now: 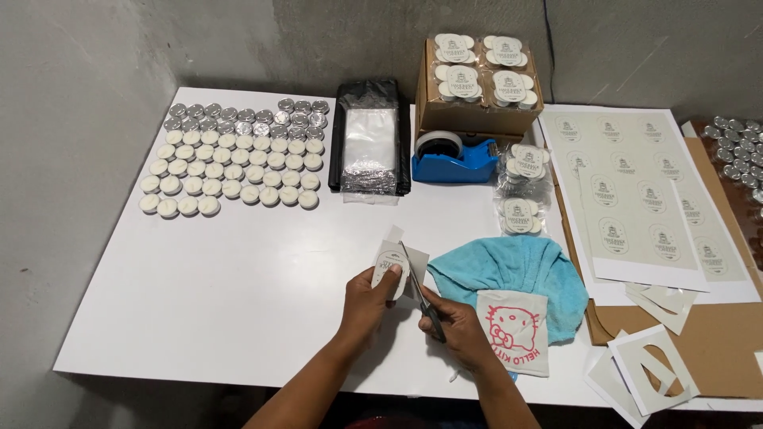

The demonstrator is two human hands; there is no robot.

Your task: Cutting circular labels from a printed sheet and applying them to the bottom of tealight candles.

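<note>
Cutting at lower centre of the frame, the right hand closed around scissors could nick the left hand pinching the label, or slice into its oval, since blades run close beside both.

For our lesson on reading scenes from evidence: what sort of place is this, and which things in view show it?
Probably a small home craft workshop for packing candles. Rows of tealight candles cover the white table, printed label sheets lie alongside, and the left hand holds a label that the right hand cuts with scissors.
</note>
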